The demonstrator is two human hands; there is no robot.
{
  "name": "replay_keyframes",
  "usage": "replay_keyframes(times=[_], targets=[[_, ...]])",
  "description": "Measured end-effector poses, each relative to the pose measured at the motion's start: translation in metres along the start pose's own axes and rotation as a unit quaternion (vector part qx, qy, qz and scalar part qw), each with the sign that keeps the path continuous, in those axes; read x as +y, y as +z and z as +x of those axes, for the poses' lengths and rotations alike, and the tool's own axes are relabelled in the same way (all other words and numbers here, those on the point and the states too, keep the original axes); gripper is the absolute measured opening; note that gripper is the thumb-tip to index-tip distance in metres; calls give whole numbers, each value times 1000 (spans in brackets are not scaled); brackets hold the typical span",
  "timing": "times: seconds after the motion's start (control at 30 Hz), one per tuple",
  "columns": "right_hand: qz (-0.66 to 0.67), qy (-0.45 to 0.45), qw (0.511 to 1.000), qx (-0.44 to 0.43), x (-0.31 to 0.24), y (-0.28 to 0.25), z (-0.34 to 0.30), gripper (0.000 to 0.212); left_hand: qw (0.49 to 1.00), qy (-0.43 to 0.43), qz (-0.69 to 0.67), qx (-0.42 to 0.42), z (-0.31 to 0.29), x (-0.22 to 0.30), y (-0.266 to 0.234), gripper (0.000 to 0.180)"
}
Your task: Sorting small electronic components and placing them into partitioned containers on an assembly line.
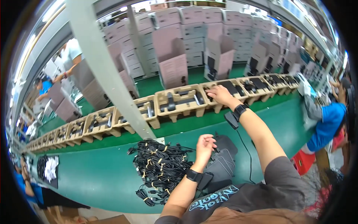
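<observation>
Head view: the tan moulded tray [218,106] lies directly under your right hand [222,95], ahead and to the right of your left hand [206,147]. Its longer visible side runs along the row, crosswise to your right forearm. Your right hand is clearly the nearer one, its fingers dipping over the left part of the tray among dark parts; you cover them, so I cannot tell whether you grip anything. Your left hand is well apart from the tray, raised over the bench with fingers loosely curled and nothing visible in it.

Just right of your right fingers, a flat black block [231,87] sits in the same tray. To their left, the neighbouring tray [164,111] carries a black handle-like part [170,102], and more trays continue both ways. Beyond your right hand stand open cartons [173,72].

Nearer your body, a dark grey bag [223,158] lies just right of your left hand, and a heap of tied black cables [158,162] spreads to its left. A small black box [231,120] sits by your right wrist, its thin lead [247,147] trailing under that forearm. The pale post [108,74] stands left of both hands, blocking part of the row on that side.
</observation>
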State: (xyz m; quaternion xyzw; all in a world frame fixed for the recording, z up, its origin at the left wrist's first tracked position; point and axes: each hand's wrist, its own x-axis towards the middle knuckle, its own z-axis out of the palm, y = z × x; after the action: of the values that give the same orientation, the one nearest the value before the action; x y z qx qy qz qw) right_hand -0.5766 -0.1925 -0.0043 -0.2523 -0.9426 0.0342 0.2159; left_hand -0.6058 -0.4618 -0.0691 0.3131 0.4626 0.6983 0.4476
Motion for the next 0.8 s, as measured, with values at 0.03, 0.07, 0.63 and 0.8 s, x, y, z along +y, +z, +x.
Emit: replay_keyframes(times=[0.03, 0.07, 0.63, 0.8], targets=[[-3, -13, 999, 45, -5, -1, -9, 34, 1000, 2, 6, 6, 2, -1, -2, 16], [-7, -25, 996, 88, -14, -8, -19, 36, 1000, 1, 11, 11, 0, 0, -4, 16], [-186, 271, 883, -336, -20, -104, -265, 88, 999, -1, 39, -7, -10, 13, -16, 15], [-12, 235, 932, -276, -49, -90, -243, 68, 996, 21, 89, -9, -15, 19, -18, 21]])
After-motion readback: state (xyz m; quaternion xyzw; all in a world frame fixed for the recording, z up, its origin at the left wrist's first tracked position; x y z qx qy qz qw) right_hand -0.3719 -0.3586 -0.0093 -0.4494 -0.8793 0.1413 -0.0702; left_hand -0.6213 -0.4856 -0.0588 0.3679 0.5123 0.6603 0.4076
